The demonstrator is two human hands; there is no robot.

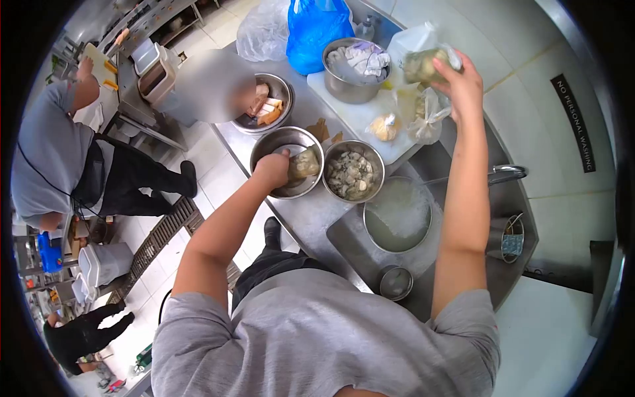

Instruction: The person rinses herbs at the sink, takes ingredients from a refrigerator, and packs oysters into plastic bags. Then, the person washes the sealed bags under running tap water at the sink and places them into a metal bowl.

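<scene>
My left hand [272, 171] is closed on a small clear bag of greyish food [303, 164], held inside a steel bowl [256, 151]. Over by the wall, my right hand [460, 85] grips a clear plastic bag with greenish contents [422, 66]. Just below that hand, a knotted clear bag [425, 126] and a bag of pale yellow food [384, 127] lie on a white cutting board [354, 114]. Beside the left bowl stands a steel bowl of grey and whitish chopped pieces [353, 173]; I cannot make out their kind.
A sink [344, 235] holds a large pot of cloudy water [397, 225] under a faucet [508, 173]. Behind are a pot with white cloths [357, 66], a blue bag [319, 33] and a bowl of meat [264, 106]. A co-worker [53, 145] stands to the left.
</scene>
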